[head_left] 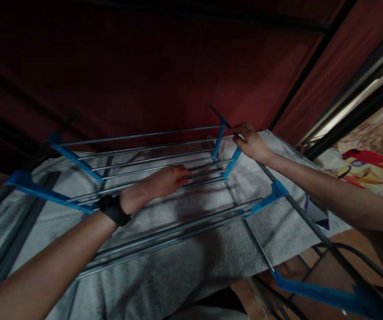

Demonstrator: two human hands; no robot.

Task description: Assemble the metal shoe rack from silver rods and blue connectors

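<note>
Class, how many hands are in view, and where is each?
2: the left hand at the metal rods, mid-picture; the right hand at the grey side tube, farther right. No others show.

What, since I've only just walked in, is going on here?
A person is handling a rack of grey metal bars joined by blue pieces. The right hand grips its far right side pole; the left hand, below a black watch, is on the bars nearer the middle. The rack is spread out above a pale cloth.
</note>
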